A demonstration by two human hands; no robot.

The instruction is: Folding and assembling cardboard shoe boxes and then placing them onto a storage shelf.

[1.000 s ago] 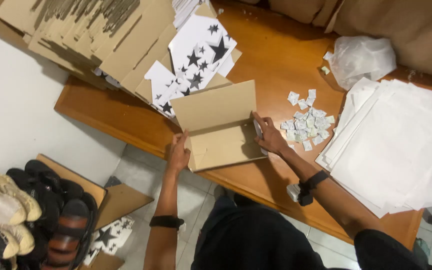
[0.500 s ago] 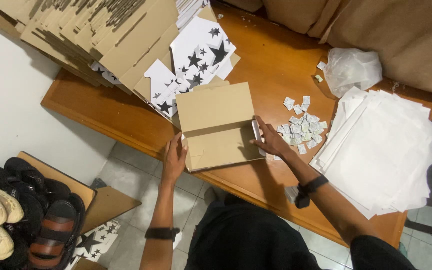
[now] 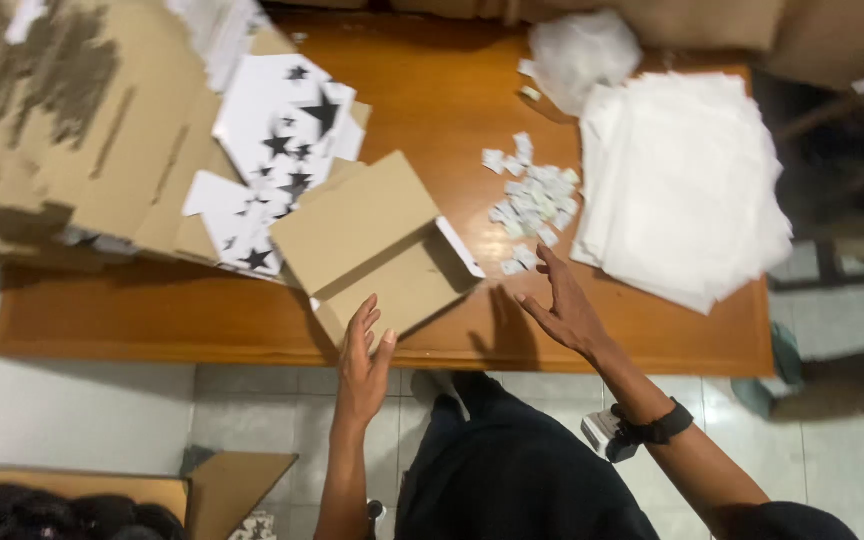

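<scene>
Left hand [image 3: 365,362], fingers spread and holding nothing, hovers at the near edge of the folded brown cardboard box [image 3: 374,243], its fingertips touching or just short of the box's near flap; which of the two cannot be told. Right hand [image 3: 564,305], likewise spread wide and empty, hangs above the orange-brown wooden table [image 3: 152,320] just right of the box, apart from it, casting a shadow on the wood. A black wrist strap [image 3: 657,428] circles the right forearm.

The cardboard box lies near the middle of the table, tilted, with one white-lined flap standing out at its right side. Far left of it rests a fan of flat white box blanks printed with black stars [image 3: 282,150], overlapping a larger stack of plain brown flattened cartons [image 3: 72,120] at the far left corner. Right of the box, a loose heap of small white paper tags [image 3: 530,200] lies between it and a thick stack of white tissue sheets [image 3: 682,190]. A crumpled clear plastic bag [image 3: 582,50] sits at the far edge. Below the table's near edge, an open brown carton [image 3: 222,485] stands on the tiled floor.
</scene>
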